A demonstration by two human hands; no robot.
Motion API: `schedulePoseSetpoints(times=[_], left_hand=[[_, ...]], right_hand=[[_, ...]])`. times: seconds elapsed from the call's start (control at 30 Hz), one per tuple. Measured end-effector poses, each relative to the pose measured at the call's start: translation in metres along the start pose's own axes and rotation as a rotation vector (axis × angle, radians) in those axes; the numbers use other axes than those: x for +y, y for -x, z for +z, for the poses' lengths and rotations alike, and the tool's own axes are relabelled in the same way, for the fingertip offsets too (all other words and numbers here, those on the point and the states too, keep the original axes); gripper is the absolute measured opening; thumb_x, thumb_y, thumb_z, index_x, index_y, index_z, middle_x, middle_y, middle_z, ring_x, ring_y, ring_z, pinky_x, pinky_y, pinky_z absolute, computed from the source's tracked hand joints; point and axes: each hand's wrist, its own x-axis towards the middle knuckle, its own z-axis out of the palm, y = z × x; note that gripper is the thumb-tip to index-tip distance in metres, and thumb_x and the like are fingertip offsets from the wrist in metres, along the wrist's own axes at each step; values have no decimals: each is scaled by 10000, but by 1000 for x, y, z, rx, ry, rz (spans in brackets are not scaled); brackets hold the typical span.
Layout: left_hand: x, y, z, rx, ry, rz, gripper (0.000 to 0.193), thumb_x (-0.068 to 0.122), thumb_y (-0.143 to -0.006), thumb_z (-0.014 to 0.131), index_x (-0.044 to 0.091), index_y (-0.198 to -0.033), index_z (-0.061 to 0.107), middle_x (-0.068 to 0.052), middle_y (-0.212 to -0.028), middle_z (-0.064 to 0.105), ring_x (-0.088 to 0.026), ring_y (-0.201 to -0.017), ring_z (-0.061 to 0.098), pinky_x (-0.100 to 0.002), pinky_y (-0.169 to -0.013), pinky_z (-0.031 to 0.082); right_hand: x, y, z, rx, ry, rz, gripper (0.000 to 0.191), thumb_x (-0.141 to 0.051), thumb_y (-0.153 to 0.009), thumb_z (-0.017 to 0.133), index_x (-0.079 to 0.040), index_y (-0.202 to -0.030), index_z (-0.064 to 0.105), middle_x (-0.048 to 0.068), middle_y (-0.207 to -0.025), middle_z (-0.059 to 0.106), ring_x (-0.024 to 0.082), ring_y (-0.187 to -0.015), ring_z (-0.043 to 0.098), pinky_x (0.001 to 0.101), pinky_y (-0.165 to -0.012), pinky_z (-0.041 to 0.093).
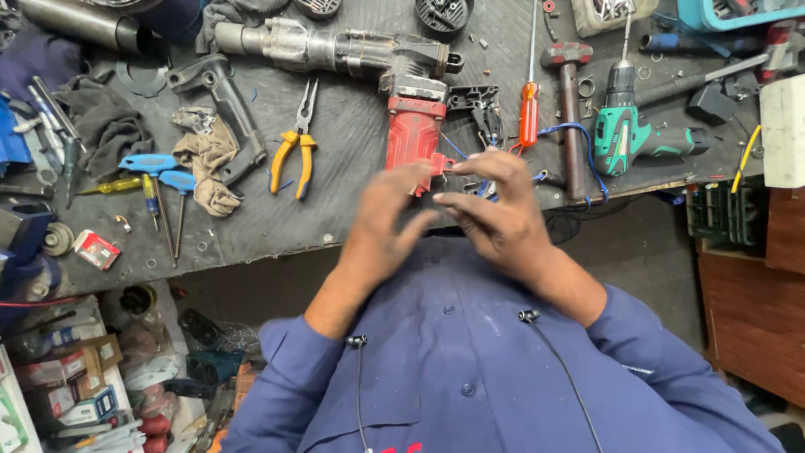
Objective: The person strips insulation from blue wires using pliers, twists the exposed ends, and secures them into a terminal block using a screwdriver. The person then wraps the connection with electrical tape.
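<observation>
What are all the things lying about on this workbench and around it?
Demolition hammer: one, grey metal with a red body, across the top middle of the bench.
Pliers: one, yellow handles, left of the red body.
Screwdriver: one, orange handle, right of the red body.
Hammer: one, dark, beside the screwdriver.
Cordless drill: one, green and black, right side.
T-handle keys: two, blue handles, left side.
Rag: one, tan, next to the keys.
Black handle part: one, left of the pliers.
Blue wires: some, near the bench's front edge.
Left hand: blurred, fingers meeting the other hand's.
Right hand: blurred, at the bench edge; whether it holds anything is unclear.
</observation>
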Motion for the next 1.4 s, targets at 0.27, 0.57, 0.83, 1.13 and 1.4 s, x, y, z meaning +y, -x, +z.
schedulePoseSetpoints(times=[0.27,0.57,0.83,1.13,1.4], left_hand=[[7,-20,18,21,218,-196,118,102,-959,739,65,-1070,742,-52,-1073,765,-209,-1024,736,-326,-902,556],[-10,-30,21,236,715,-553,236,86,-987,703,-33,-1191,691,-67,-1031,756,-98,-941,710,-241,-863,568],[22,-46,52,168,492,-616,253,83,-983,700,-1,-1221,711,-58,-979,757,-94,-874,717,-236,-797,580],[51,-62,84,44,166,-516,244,106,-955,722,60,-1193,747,-62,-959,745,-99,-784,661,-244,-696,523],[53,-63,93,66,258,-603,222,110,-965,728,58,-1175,776,-42,-889,697,-79,-725,550,-230,-644,451]], right_hand=[[24,2,-10,193,-259,381,125,-163,-1031,673,-77,-1099,734,93,-1140,683,272,-1087,648,358,-1001,516],[67,-19,27,-250,-109,489,264,-251,-876,789,-55,-1053,783,122,-964,745,310,-944,678,416,-833,517],[86,24,-10,-112,-510,597,140,-126,-941,749,-8,-1010,722,79,-1012,707,183,-924,656,296,-824,512],[116,63,-14,-114,-693,484,158,-104,-977,721,28,-1064,715,109,-1075,700,209,-1083,659,329,-991,503],[127,57,-13,-162,-790,502,176,-135,-990,700,20,-1069,724,104,-1088,698,196,-1075,654,326,-979,513]])
